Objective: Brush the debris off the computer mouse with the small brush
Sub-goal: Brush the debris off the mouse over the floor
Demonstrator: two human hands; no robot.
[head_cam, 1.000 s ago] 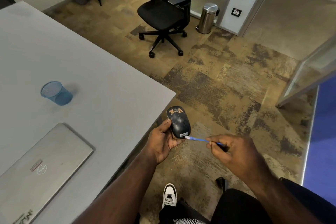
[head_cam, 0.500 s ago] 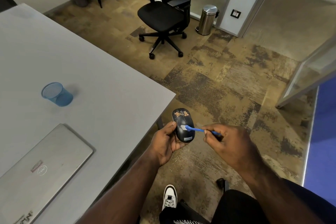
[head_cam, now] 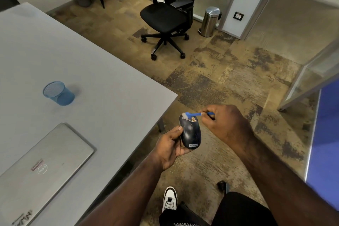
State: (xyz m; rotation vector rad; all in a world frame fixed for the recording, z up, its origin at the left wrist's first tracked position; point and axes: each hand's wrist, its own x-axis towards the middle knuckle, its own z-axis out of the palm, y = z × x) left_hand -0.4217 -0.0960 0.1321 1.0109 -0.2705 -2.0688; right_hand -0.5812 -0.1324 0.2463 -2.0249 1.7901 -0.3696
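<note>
A dark computer mouse point(head_cam: 190, 132) with orange debris on its far end rests in my left hand point(head_cam: 170, 147), held over the floor just off the table's corner. My right hand point(head_cam: 227, 124) pinches a small blue brush point(head_cam: 194, 114) by its handle. The brush's white bristles touch the mouse's far tip, right beside the orange specks. The mouse's near end shows a Lenovo label.
A grey table point(head_cam: 102, 97) fills the left, carrying a blue mesh cup point(head_cam: 58, 93) and a shut silver laptop point(head_cam: 42, 163). A black office chair point(head_cam: 167, 14) and a steel bin point(head_cam: 210, 21) stand further off on the carpet. My shoe point(head_cam: 170, 199) is below.
The brush has travelled from the mouse's near end, across its middle, up to its far tip. My right hand moved up and forward with it; the left hand kept holding the mouse.
</note>
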